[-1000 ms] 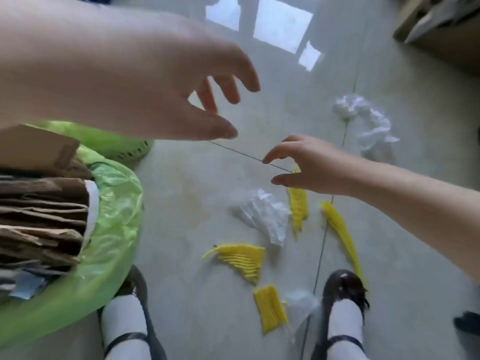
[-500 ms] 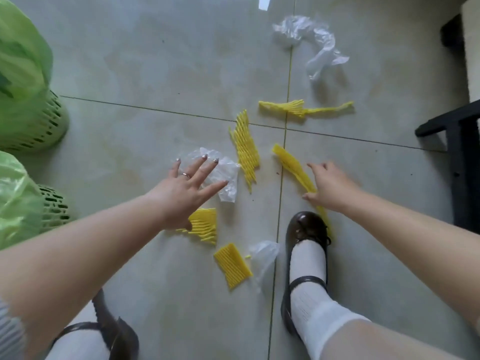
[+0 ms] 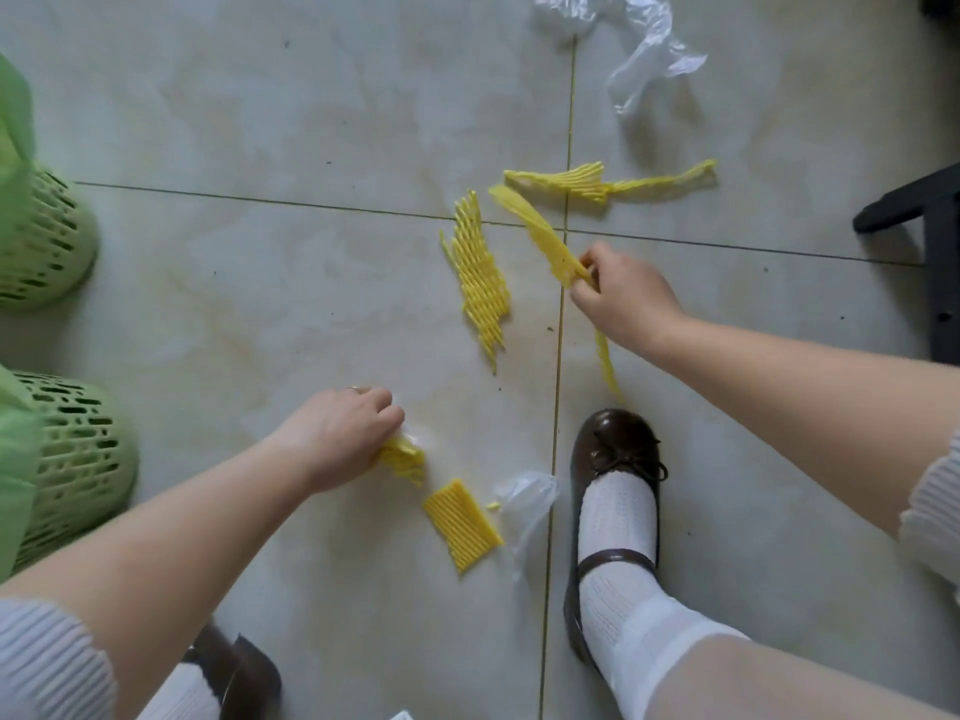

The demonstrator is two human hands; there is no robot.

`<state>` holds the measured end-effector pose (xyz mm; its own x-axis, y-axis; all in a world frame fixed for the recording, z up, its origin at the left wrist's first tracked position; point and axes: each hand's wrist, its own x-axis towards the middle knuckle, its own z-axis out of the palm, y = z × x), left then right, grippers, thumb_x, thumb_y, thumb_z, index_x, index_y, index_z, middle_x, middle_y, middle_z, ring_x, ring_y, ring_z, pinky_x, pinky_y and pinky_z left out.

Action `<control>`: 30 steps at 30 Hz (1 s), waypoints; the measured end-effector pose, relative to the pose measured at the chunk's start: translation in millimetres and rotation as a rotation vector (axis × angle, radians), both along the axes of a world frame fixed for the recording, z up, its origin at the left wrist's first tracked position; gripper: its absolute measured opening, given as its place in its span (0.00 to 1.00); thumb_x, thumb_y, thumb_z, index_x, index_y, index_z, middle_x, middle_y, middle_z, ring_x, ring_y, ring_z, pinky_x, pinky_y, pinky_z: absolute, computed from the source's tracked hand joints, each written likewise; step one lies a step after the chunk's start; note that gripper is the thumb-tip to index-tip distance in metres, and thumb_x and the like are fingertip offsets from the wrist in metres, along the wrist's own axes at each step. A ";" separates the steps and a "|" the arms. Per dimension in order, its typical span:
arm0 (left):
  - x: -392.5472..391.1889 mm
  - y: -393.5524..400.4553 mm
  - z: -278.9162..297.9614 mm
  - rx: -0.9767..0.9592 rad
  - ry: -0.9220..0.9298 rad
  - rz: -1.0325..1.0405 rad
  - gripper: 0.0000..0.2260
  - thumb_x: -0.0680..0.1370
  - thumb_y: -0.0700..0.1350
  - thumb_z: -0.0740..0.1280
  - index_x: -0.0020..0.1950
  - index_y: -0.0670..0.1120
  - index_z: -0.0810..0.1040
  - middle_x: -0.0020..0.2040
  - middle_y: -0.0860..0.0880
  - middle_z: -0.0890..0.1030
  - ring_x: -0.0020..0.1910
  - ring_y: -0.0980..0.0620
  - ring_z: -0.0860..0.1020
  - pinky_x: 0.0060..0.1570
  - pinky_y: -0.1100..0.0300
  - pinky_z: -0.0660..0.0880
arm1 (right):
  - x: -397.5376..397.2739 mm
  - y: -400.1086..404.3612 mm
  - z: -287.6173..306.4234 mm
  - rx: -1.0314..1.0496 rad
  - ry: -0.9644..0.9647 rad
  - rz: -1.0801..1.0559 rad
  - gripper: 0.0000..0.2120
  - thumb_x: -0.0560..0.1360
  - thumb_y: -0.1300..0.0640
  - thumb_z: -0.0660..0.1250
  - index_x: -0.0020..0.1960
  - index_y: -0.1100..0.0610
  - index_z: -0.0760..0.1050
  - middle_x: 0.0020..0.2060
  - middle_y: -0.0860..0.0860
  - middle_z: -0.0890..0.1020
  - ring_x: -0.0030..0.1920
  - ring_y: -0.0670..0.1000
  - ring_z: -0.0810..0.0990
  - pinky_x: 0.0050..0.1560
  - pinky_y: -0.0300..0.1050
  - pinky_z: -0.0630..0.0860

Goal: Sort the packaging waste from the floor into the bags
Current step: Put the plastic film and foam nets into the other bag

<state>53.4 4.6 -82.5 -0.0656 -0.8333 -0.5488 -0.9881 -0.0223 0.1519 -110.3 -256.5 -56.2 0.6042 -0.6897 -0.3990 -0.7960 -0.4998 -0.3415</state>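
Right hand pinches long yellow strip, pointing up-left; left hand clutches crumpled yellow netting.

Two baskets are placed at nine o'clock. Foam nets are scattered centrally, plastic film at one o'clock, a shoe at five.
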 end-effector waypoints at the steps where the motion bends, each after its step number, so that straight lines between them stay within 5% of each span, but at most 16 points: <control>1: -0.9 4.3 -1.2 -0.007 0.037 0.067 0.13 0.62 0.46 0.75 0.40 0.44 0.75 0.38 0.44 0.77 0.35 0.42 0.79 0.28 0.56 0.74 | 11.6 -0.4 2.9 0.003 -0.058 0.011 0.08 0.76 0.51 0.60 0.48 0.55 0.71 0.43 0.54 0.76 0.48 0.59 0.75 0.41 0.46 0.65; 4: -3.3 6.6 2.1 -0.058 0.146 0.431 0.14 0.70 0.47 0.69 0.50 0.40 0.75 0.53 0.40 0.75 0.51 0.39 0.75 0.44 0.51 0.73 | 41.9 4.7 4.6 -0.028 -0.118 0.204 0.10 0.75 0.48 0.63 0.47 0.55 0.72 0.52 0.55 0.73 0.56 0.56 0.72 0.50 0.46 0.68; 8: -1.4 -0.4 15.5 -0.178 0.211 0.585 0.12 0.73 0.43 0.62 0.55 0.40 0.73 0.51 0.39 0.78 0.49 0.36 0.77 0.40 0.52 0.69 | 67.1 16.8 -7.1 0.009 0.091 0.663 0.12 0.73 0.51 0.67 0.50 0.57 0.74 0.72 0.55 0.62 0.70 0.59 0.63 0.63 0.52 0.68; 10: -7.0 2.0 19.4 -0.188 0.312 0.478 0.14 0.73 0.43 0.61 0.59 0.43 0.71 0.53 0.40 0.79 0.48 0.36 0.78 0.40 0.54 0.69 | 71.3 23.9 -17.7 -0.021 0.212 0.809 0.10 0.73 0.55 0.65 0.53 0.57 0.73 0.71 0.56 0.63 0.68 0.61 0.64 0.56 0.52 0.70; 12: -16.3 5.0 21.4 -0.206 0.392 0.238 0.19 0.71 0.49 0.58 0.61 0.49 0.67 0.54 0.43 0.79 0.43 0.39 0.80 0.36 0.54 0.73 | 73.5 29.3 -21.6 -0.009 0.184 0.752 0.12 0.75 0.60 0.59 0.58 0.59 0.72 0.65 0.60 0.67 0.63 0.63 0.68 0.52 0.54 0.69; 15: -34.9 7.3 13.6 -0.059 0.337 -0.080 0.25 0.70 0.49 0.65 0.65 0.52 0.63 0.57 0.45 0.75 0.37 0.41 0.79 0.30 0.54 0.75 | 73.2 32.1 -20.0 -0.029 0.135 0.707 0.13 0.77 0.64 0.55 0.59 0.63 0.71 0.59 0.63 0.70 0.57 0.63 0.70 0.50 0.55 0.67; 18: -54.6 7.0 10.6 0.031 0.246 -0.188 0.28 0.71 0.47 0.67 0.69 0.51 0.63 0.65 0.45 0.68 0.42 0.40 0.79 0.36 0.52 0.75 | 70.1 35.7 -17.8 -0.106 0.226 0.781 0.10 0.76 0.65 0.54 0.57 0.63 0.66 0.55 0.63 0.69 0.53 0.63 0.72 0.43 0.52 0.65; 21: -69.7 11.2 7.5 0.063 0.205 -0.248 0.27 0.74 0.48 0.67 0.71 0.50 0.61 0.67 0.45 0.65 0.46 0.41 0.78 0.38 0.53 0.70 | 61.9 41.7 -20.9 -0.126 0.249 0.790 0.12 0.74 0.68 0.54 0.58 0.63 0.64 0.54 0.63 0.72 0.53 0.64 0.74 0.47 0.54 0.70; 23: -74.2 17.7 2.7 0.041 0.198 -0.264 0.27 0.70 0.47 0.70 0.67 0.50 0.66 0.60 0.44 0.71 0.40 0.42 0.78 0.34 0.56 0.68 | 52.6 42.2 -23.3 -0.070 0.270 0.712 0.14 0.74 0.67 0.55 0.60 0.61 0.64 0.56 0.62 0.73 0.54 0.63 0.75 0.47 0.53 0.71; 26: -76.5 27.0 -6.2 -0.050 0.176 -0.262 0.17 0.59 0.41 0.72 0.45 0.48 0.74 0.40 0.45 0.74 0.24 0.46 0.73 0.22 0.60 0.71 | 32.0 39.3 -27.2 0.013 0.264 0.581 0.16 0.74 0.62 0.60 0.61 0.56 0.66 0.56 0.58 0.75 0.54 0.62 0.75 0.44 0.49 0.69; 30: -76.3 31.8 -9.5 -0.106 0.217 -0.200 0.12 0.54 0.39 0.71 0.33 0.48 0.72 0.34 0.46 0.73 0.23 0.46 0.72 0.21 0.60 0.71 | 8.2 36.9 -16.3 0.024 0.224 0.445 0.16 0.72 0.56 0.64 0.60 0.52 0.71 0.52 0.57 0.79 0.54 0.61 0.77 0.43 0.46 0.67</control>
